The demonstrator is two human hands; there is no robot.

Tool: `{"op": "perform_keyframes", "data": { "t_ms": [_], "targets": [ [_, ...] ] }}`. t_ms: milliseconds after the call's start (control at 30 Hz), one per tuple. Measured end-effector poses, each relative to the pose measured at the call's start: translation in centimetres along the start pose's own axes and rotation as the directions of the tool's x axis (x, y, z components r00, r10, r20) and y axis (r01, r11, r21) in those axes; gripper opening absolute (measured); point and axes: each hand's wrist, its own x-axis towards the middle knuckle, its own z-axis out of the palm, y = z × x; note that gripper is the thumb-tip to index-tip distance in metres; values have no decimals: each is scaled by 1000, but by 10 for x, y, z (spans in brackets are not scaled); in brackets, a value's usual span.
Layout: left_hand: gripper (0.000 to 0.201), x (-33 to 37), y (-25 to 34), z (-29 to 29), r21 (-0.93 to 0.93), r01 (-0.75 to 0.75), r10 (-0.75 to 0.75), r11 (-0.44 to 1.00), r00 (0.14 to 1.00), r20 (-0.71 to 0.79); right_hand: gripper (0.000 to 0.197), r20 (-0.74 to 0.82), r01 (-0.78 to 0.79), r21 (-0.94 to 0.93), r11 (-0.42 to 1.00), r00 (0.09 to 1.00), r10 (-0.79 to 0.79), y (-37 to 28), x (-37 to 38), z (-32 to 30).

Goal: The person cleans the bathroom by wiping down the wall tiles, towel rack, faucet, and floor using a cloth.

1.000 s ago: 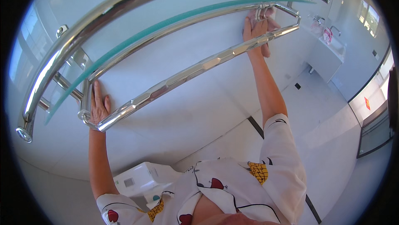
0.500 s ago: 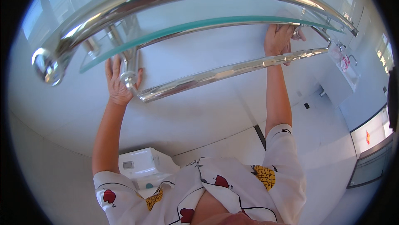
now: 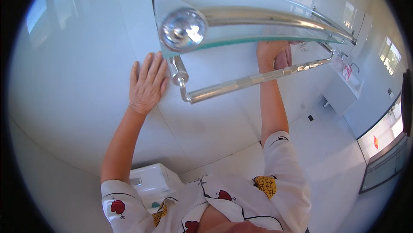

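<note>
My left hand [image 3: 147, 84] lies flat on the pale wall, fingers stretched upward, just left of the near bracket of a wall-mounted glass shelf [image 3: 241, 40]. It holds nothing. Below the glass, my right hand [image 3: 270, 52] reaches in behind the chrome towel bar [image 3: 258, 78]. It is closed on a dusky pink cloth [image 3: 282, 59]; its fingertips are partly hidden by the shelf edge. A thick chrome rail [image 3: 266, 17] with a round, shiny end cap [image 3: 183, 29] runs along the shelf's front, close to my view.
Below on the left stands a white boxy fixture [image 3: 148, 181], partly covered by my sleeve. At the right, a white sink [image 3: 352, 82] with a curved tap is fixed to the wall, with a pink-and-white item near it. A dark-framed glass panel [image 3: 383, 168] stands at lower right.
My view has shifted left along the shelf, so its end cap now sits nearer the middle. My left hand has come out from behind the bracket to the wall beside it.
</note>
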Motion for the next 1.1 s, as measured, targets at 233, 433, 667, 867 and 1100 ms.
{"op": "perform_keyframes", "data": {
  "t_ms": [233, 433, 667, 867, 1100],
  "targets": [
    [53, -3, 6, -6, -6, -7, 7, 1000, 1000, 1, 47, -110, -60, 196, 979, 991, 82, -19, 26, -14],
    [50, -6, 5, -16, -16, 19, -18, 1000, 998, 55, 44, 15, 25, 325, 945, 999, -32, -52, -30, -16],
    [47, 6, -4, -14, -183, -46, 39, 982, 998, -42, 64, 363, 283, 125, 951, 879, -309, -167, -103, -35],
    [50, 7, -9, -12, -486, -64, -14, 872, 988, -154, 64, 490, 205, 450, 869, 756, -433, -243, -162, -49],
    [49, -44, 25, -15, -291, 64, -56, 955, 998, 36, 47, 453, 186, 608, 772, 717, -529, -200, -188, -44]
  ]
}}
